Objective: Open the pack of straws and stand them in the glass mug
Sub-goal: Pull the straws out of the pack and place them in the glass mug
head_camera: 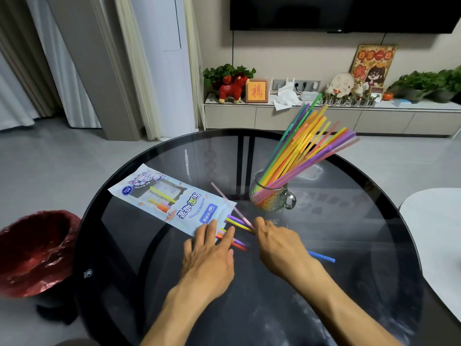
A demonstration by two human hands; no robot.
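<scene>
The few straws [235, 224] still to be moved poke out of the open near end of the pack [172, 198], which lies flat on the dark glass table [119, 245], left of centre; a yellow, a purple and a red-orange one fan toward the near right, and one pale pink straw [225, 201] lies loose across the pack's corner, pointing toward the mug. They look very light, thin and hollow, stiff enough to lift by one end yet easy to crush or kink if squeezed hard, and smooth enough to roll or skid on the glass. The safest hold is probably a light pinch around several at once, near the exposed ends, so they draw straight out of the sleeve. The pack is soft, slippery film and would likely slide with the straws unless pinned. The left hand [209, 253] rests with fingers spread flat over the pack's mouth and the straws there, pressing rather than gripping. The right hand [277, 243] is curled just right of the straw tips, fingertips at the yellow one; whether it is pinching it cannot be told. A blue straw [321, 257] juts out to the right from under that hand. Farther right stands the glass mug [270, 196], heavy-looking and faceted, handle to the right, already holding a leaning sheaf of coloured straws [306, 148]. A red-lined bin [35, 250] sits on the floor to the left.
</scene>
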